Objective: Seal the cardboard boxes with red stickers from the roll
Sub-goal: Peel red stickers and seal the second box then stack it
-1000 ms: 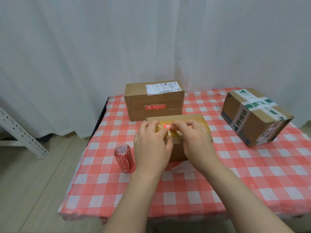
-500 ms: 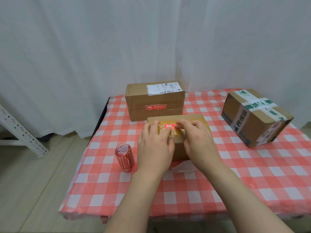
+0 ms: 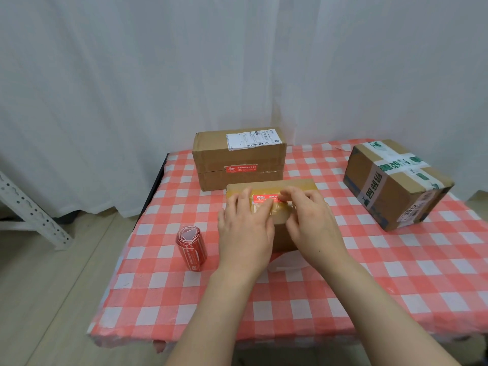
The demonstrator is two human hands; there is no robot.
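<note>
Over the last second your right hand (image 3: 309,220) slid toward three o'clock, baring more of the red sticker (image 3: 265,198) on the near box (image 3: 280,233) at worktop centre; both hands' fingers lay flat, pressing, gripping nothing; left hand (image 3: 245,228) steadied; this seal looked nearly done; roll (image 3: 191,247) stood at nine o'clock.

Three cardboard boxes: far box (image 3: 239,159), near box (image 3: 272,188), right box (image 3: 396,184); two red stickers (image 3: 240,169) (image 3: 265,198); one sticker roll (image 3: 191,248); two hands (image 3: 245,231) (image 3: 313,223).
</note>
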